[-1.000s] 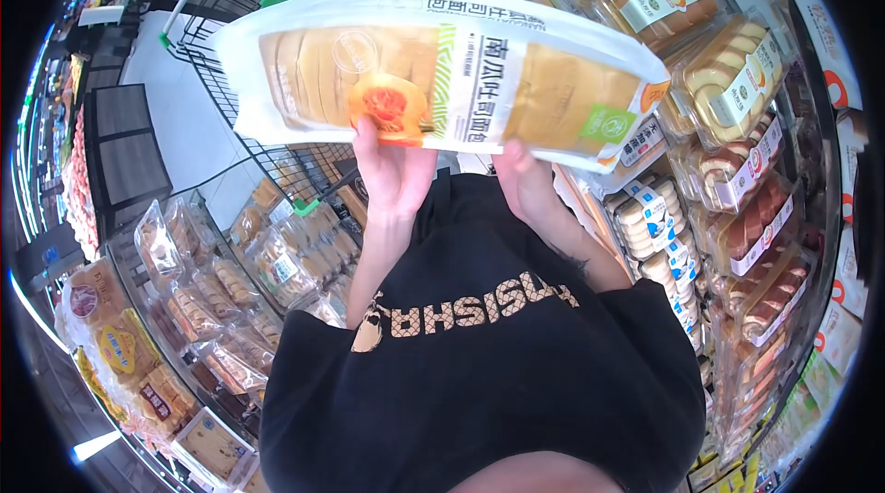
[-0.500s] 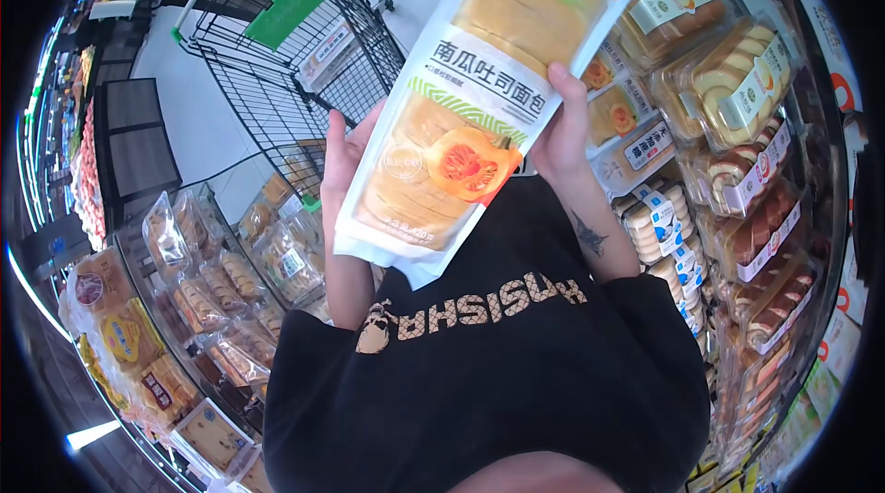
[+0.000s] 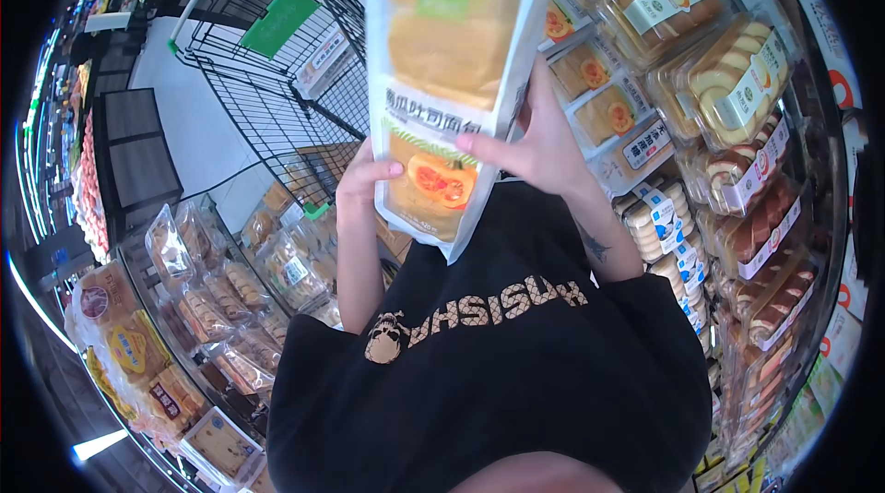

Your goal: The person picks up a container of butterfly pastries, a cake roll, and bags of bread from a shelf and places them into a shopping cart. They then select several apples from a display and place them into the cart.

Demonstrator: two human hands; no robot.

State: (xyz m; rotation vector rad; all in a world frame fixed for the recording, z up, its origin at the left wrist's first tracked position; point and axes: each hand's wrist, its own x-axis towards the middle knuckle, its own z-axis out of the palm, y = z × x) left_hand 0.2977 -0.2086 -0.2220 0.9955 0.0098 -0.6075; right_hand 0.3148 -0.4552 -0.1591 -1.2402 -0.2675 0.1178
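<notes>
Bread bag [image 3: 441, 55] held in front of the chest, standing nearly upright with its printed face toward the viewer and its lower corner overlapping the black shirt [image 3: 498, 382] in view. The contents look like sliced loaves, so the bag is probably light, soft and easily dented; its film appears smooth and may slip under a loose grip. The left hand [image 3: 361, 181] is closed around the lower left edge, thumb on the front; its other fingers pass behind and cannot be seen in full. The right hand [image 3: 542, 141] grasps the right edge, thumb laid across the middle of the face, fingers partly hidden at the back. Broad support from behind, with light thumbs, would suit such a load better than pinching; the flat film margins offer a hold that spares the bread. To the right, the flat packs [image 3: 608, 115] lie near the right hand, and the clear cake boxes [image 3: 742, 92] beyond them limit sideways movement. At upper left, the wire cart [image 3: 281, 23] presents its rim. More open room lies over the pale floor [image 3: 180, 154], between cart and bagged pastries [image 3: 212, 308].
</notes>
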